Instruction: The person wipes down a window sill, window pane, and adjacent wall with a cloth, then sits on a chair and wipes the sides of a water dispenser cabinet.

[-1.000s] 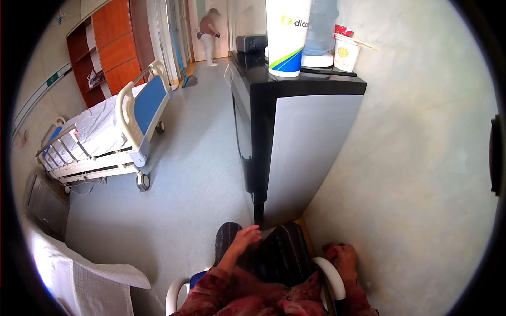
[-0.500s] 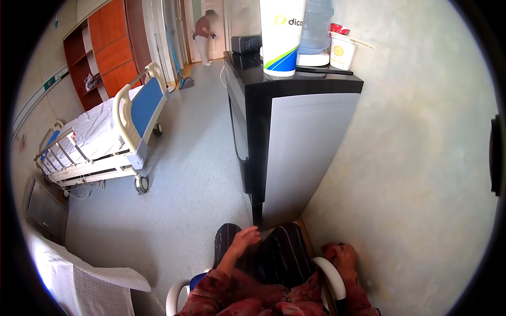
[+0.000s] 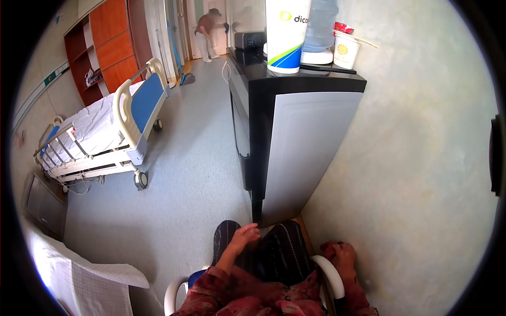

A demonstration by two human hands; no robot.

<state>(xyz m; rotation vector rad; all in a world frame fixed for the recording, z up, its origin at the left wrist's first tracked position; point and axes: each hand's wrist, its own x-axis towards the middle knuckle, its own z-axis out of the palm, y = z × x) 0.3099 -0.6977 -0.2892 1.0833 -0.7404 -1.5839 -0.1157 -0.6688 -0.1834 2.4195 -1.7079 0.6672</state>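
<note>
My left hand [image 3: 244, 238] lies by my knees over the dark striped trousers [image 3: 284, 255]. Its fingers are loosely stretched to the right, with nothing visible in them. Past the white chair armrest [image 3: 329, 276], my right hand [image 3: 343, 256] hangs close to the wall. Its fingers are bent around a crumpled dark red thing [image 3: 330, 247], which looks like cloth; part of it is hidden by the hand. Both forearms are in red patterned sleeves.
A tall grey and black water dispenser [image 3: 311, 152] stands ahead, bearing a large paper cup [image 3: 286, 39], a water bottle [image 3: 320, 26] and a smaller cup [image 3: 346, 51]. At left are a hospital bed [image 3: 95, 129] and draped white cloth [image 3: 95, 282]. A person [image 3: 206, 34] stands by the far door.
The far person has shifted slightly and now reaches an arm out to the right. My view has tilted a little; both my hands keep their places.
</note>
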